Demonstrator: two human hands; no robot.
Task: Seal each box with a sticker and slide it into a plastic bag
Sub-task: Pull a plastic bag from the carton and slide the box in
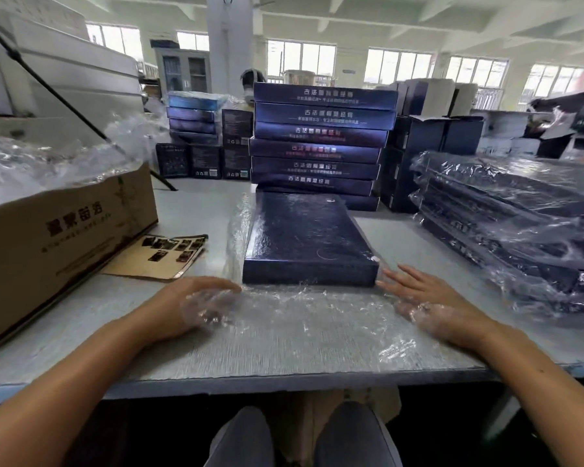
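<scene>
A flat dark blue box point(309, 239) lies in the middle of the table, inside a clear plastic bag point(304, 318) whose open end spreads toward me. A small sticker shows at the box's near right corner. My left hand point(199, 301) lies at the box's near left corner, partly under the bag film, fingers extended. Beside the near right corner my right hand point(422, 298) is spread flat, the film over its back. Neither hand grips anything that I can see.
A tall stack of blue boxes point(321, 143) stands right behind the box. Bagged boxes point(520, 224) pile up at the right. A brown carton point(58, 244) holding plastic bags sits at the left, a sticker sheet point(162, 257) beside it. The table point(216, 362) edge runs near me.
</scene>
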